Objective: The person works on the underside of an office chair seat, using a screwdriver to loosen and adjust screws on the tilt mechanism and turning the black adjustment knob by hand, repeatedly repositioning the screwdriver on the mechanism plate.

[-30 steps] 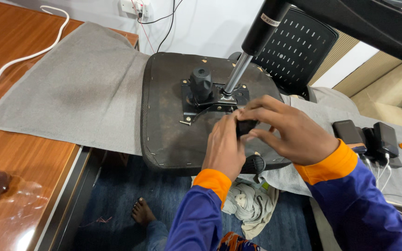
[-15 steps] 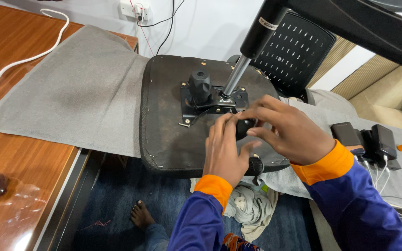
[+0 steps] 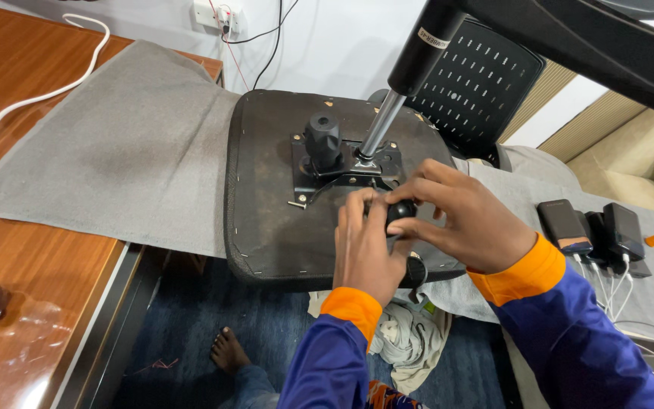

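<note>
On upturned chair seat, black knob sits pinched between right hand fingers; left hand fingers pressed against it.

- Grey cloth spread over the wooden tabletop
- White cable on the tabletop
- Black chargers, far right
- Crumpled rag on blue carpet

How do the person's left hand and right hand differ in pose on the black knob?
The left hand lies back-up below the black knob, fingers pointing up toward it. The right hand comes from the right side, its fingers curled over the knob's top. Both hands meet at the knob, on the upturned chair seat, and both wear blue sleeves with orange cuffs.
</note>
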